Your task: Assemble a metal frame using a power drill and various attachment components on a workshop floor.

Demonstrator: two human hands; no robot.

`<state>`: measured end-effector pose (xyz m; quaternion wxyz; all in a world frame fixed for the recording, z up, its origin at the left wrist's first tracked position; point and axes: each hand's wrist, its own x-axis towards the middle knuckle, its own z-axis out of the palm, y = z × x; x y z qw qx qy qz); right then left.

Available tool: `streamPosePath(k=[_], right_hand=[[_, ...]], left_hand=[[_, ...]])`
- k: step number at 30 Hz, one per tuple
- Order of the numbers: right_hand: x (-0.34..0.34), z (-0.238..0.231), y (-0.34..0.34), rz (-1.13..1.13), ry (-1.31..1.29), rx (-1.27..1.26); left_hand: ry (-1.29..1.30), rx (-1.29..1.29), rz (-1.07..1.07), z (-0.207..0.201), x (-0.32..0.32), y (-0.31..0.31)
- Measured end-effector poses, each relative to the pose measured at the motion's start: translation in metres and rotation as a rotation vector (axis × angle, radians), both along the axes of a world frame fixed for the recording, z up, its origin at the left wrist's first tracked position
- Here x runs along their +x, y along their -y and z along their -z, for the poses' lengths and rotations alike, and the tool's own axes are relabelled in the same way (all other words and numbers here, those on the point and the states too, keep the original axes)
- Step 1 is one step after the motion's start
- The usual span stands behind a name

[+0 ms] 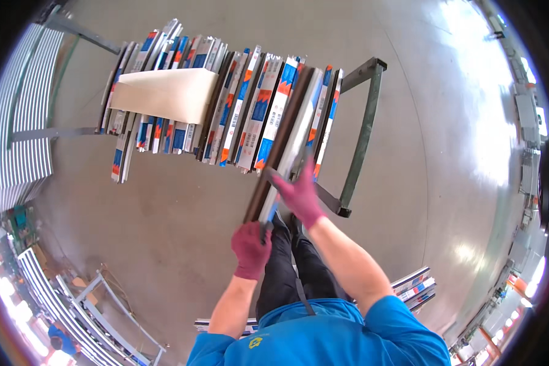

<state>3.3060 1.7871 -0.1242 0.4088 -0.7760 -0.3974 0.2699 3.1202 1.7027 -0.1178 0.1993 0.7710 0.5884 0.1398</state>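
Observation:
Both of my hands wear maroon gloves. My left hand [252, 250] is closed around the near end of a long profile bar [280, 146], which is dark brown on one side and silvery on the other. The bar slants away from me, its far end over a row of wrapped profile bars [244, 110] with white, blue and orange labels. On the bar's right side, my right hand [300, 192] has its fingers stretched out and its thumb across the bar; motion blurs it slightly.
A cream-coloured sheet [165, 94] lies over the row's left part. The row rests on a rack with a dark green metal frame [365, 131] at its right. More bars [416, 287] lie behind me at right. Striped stacks of long profiles [24, 110] stand at left; another person [64, 338] is lower left.

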Motion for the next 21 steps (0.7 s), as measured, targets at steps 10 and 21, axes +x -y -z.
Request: streamPosePath(k=[10, 21], right_hand=[[0.013, -0.068, 0.03, -0.359, -1.015, -0.036], [0.007, -0.153, 0.166, -1.153, -1.257, -0.533]], left_hand=[[0.428, 0.044, -0.18, -0.149, -0.039, 0.077], [1.36, 0.013, -0.399, -0.255, -0.144, 0.029]])
